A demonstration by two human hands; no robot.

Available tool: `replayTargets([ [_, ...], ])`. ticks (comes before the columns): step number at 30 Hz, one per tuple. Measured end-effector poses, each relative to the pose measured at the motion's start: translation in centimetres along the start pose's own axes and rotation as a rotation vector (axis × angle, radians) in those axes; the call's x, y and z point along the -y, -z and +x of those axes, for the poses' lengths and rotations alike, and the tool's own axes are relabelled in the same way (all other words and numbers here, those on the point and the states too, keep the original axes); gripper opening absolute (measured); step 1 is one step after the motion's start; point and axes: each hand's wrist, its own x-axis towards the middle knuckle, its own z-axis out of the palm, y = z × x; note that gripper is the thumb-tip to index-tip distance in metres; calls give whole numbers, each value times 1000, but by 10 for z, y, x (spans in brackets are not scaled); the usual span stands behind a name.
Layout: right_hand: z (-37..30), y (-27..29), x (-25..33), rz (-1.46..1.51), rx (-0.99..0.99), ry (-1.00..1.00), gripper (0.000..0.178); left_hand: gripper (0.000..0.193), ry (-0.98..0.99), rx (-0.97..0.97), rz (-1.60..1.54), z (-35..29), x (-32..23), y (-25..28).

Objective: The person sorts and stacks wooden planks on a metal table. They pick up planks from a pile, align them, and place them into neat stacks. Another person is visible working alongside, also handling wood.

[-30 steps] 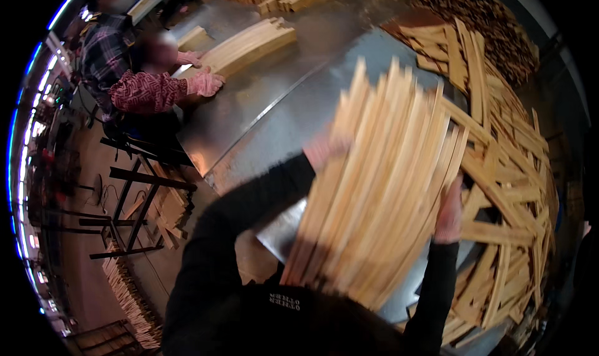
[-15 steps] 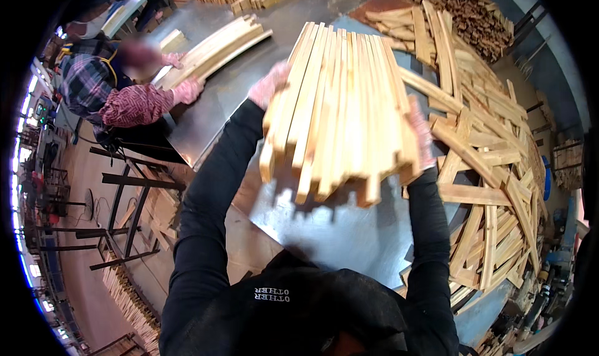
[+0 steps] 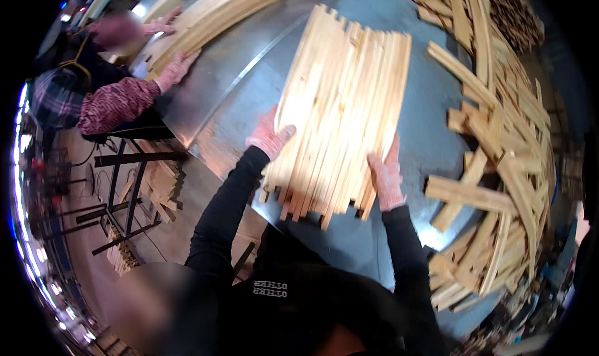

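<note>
slats (image 3: pixel 343 113) are lying between left hand (image 3: pixel 272 136) and right hand (image 3: pixel 387 172), each gripping one long side, their length running forward, slightly rightward, over the desk (image 3: pixel 430 125).

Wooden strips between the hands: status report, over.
Left hand and right hand on opposite sides of the wooden strips, thumbs on top. Near ends uneven. Loose wood pile to the right, apart from them.

The slats (image 3: pixel 340 116) are bare wood, smooth and knotty. The table (image 3: pixel 430 128) is metal, glossy where light strikes. Matt cloth gloves (image 3: pixel 389 184) cover the hands (image 3: pixel 269 136); the sleeves (image 3: pixel 409 244) are matt cloth. The pile (image 3: pixel 471 195) at right is matt wood.
</note>
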Motion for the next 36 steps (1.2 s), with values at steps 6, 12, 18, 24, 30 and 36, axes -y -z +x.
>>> replayTargets([
  [6,14,-94,20,123,-1,84,92,70,263,6,286,44,-6,93],
  [12,116,-98,78,-724,-16,269,62,72,156,152,-110,75,13,172],
  [18,370,-186,285,-1003,-31,495,48,77,53,114,159,80,37,176],
  [24,551,-315,315,-1563,-81,492,61,65,-183,7,14,101,61,190],
  [30,647,-351,302,-1802,-254,909,67,47,48,-25,-4,113,61,176],
  [36,708,-389,319,-1739,-158,1049,49,41,62,-128,-111,127,71,168],
])
